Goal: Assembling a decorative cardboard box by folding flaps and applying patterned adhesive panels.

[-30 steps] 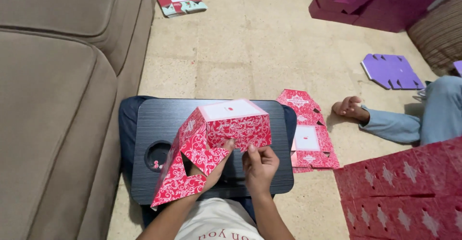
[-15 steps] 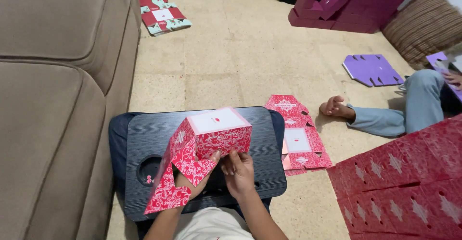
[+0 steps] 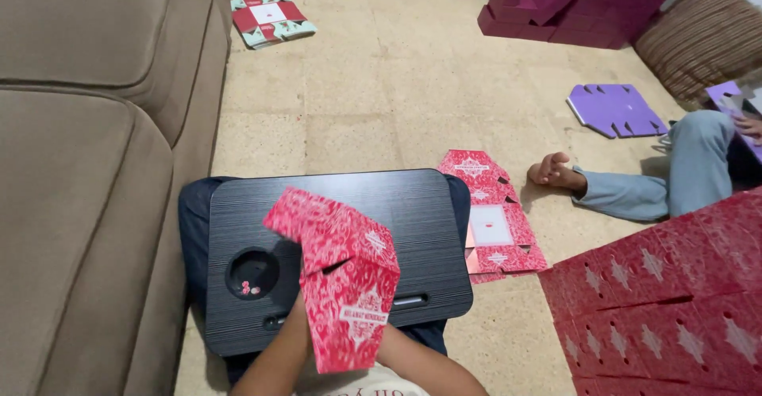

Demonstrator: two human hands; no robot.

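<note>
I've got both hands up under a half-folded red patterned box (image 3: 341, 277), held over the near edge of the black lap desk (image 3: 333, 221). Box hides nearly all of the fingers, so I can't tell exactly how the grip sits; left hand (image 3: 295, 328) is against the box's lower left side, right hand (image 3: 389, 340) behind its lower right corner, forearms coming up from the bottom of frame. Box is tilted, one flap sticking out up and to the left of the grip, a slit showing in its middle. Just left of the hands, the desk's round cup recess (image 3: 252, 272) w/ a couple of small pink bits in it. Right of the grip, on the floor just beside the desk, a flat red box blank (image 3: 492, 225). Further right, another person's bare foot (image 3: 554, 171) & blue trouser leg (image 3: 675, 174). Near right, touching nothing I hold, a stack of red sheets (image 3: 667, 301). Beyond the grip, well apart: purple blank (image 3: 615, 110), red-and-green blank (image 3: 270, 11). Sofa (image 3: 87, 166) runs along my left.
</note>
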